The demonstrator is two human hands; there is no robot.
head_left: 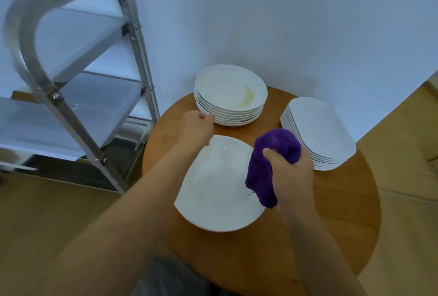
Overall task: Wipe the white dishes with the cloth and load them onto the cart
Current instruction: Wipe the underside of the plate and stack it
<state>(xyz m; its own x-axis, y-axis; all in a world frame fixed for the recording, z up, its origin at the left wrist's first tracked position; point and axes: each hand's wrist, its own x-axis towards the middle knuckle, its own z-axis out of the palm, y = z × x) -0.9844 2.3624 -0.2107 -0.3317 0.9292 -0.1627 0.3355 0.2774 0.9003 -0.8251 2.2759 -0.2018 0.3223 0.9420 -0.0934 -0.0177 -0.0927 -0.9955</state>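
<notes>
- A round, smooth white dish (218,184) was held tilted over the table (331,201), its far rim gripped by the left hand (198,129); the left fingers were curled around that rim, mostly hidden behind the hand.
- A purple cloth (272,160), soft and fuzzy, was bunched in the right hand (291,174); the right fingers were closed tightly around it, and its loose end was seen hanging against the dish's right side.
- The dish's inner surface was seen as glossy and plain white, with a shallow bowl shape.
- The table was seen as round, of smooth, orange-brown wood.
- At the far side of the table, a stack of round dishes (231,96) was set, shallow and white; a yellowish smear was seen inside the top one.
- To the right, near the table's edge, a stack of oblong plates (320,129) was set, white and with rounded corners.
- The two stacks stood apart from each other, and the held dish was just in front of the round stack.
- A cart (71,77) stood to the left of the table, with a frame of brushed metal tubing bent into a rounded handle, and with flat pale shelves.
- What lay on the lower shelves could not be told, owing to blur.
- A pale wall (284,23) stood behind the table, and a wooden floor (47,212) lay below.
</notes>
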